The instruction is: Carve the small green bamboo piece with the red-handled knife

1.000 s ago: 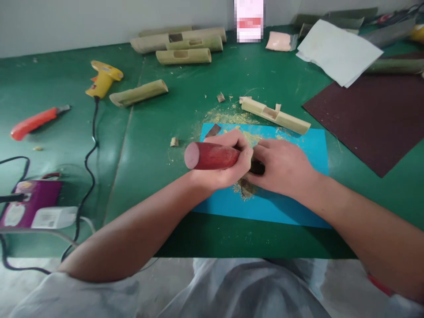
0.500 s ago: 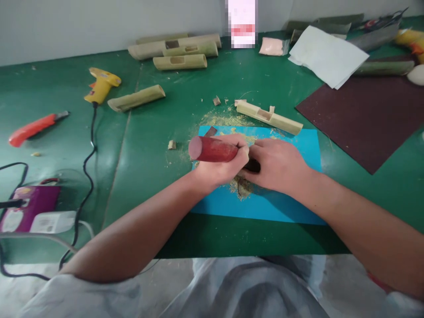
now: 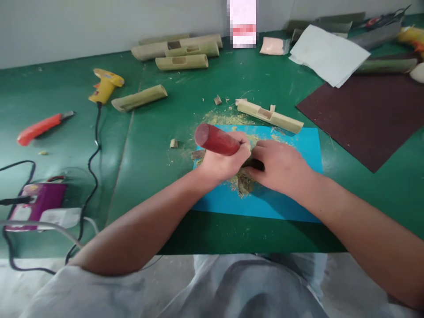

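Note:
My left hand [image 3: 225,161] is closed around a thick, red wooden tool handle [image 3: 217,139], whose butt end points up and left. The tool's working end is hidden behind my fingers. Just to the right, my right hand [image 3: 283,165] is curled over a short piece of bamboo [image 3: 257,164], its dark hollow showing between the two hands. Both hands rest over a blue sheet [image 3: 265,207] littered with shavings [image 3: 244,184]. Beyond them lies a pale bamboo tube [image 3: 285,122] with a rectangular notch cut in it.
Several cut bamboo tubes [image 3: 181,62] lie along the wall. At left are a yellow glue gun [image 3: 106,86] with its cord, a red utility knife [image 3: 41,129] and a purple power box [image 3: 49,196]. White paper [image 3: 327,53] overlaps a dark brown sheet [image 3: 367,123] at right.
The red handle has tipped more upright, its butt end rising and shifting slightly right. My right hand keeps its hold on the bamboo. The whole view has shifted a little.

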`<state>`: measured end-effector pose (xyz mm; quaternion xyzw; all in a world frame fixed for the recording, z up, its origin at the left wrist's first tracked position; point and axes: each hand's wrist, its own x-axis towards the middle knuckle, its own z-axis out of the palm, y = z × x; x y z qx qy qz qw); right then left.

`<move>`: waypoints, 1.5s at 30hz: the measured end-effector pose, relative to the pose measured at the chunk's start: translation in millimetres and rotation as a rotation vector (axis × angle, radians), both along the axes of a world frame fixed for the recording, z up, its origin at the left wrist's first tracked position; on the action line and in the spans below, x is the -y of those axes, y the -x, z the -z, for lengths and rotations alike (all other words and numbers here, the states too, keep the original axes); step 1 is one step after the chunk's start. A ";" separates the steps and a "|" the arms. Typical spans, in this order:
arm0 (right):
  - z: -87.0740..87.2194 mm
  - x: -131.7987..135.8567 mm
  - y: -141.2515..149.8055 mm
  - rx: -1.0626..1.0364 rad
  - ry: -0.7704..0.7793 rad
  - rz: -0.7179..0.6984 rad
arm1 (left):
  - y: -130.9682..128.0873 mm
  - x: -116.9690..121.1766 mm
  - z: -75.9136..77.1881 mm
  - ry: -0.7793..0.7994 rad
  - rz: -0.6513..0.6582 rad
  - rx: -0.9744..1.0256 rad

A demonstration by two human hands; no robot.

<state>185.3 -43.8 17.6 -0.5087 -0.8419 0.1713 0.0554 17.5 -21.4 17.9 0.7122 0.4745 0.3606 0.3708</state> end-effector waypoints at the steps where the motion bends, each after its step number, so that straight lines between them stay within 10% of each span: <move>1: 0.8 -0.3 -0.5 -0.015 0.003 0.000 | 1.0 0.2 -1.1 0.031 0.017 0.008; 21: 0.6 5.7 0.8 0.083 -0.146 -0.058 | -0.9 0.0 3.1 -0.022 -0.086 -0.034; 45: 9.0 8.3 6.2 -0.065 -0.103 -0.069 | 14.6 -5.1 -4.1 -0.045 0.253 -0.120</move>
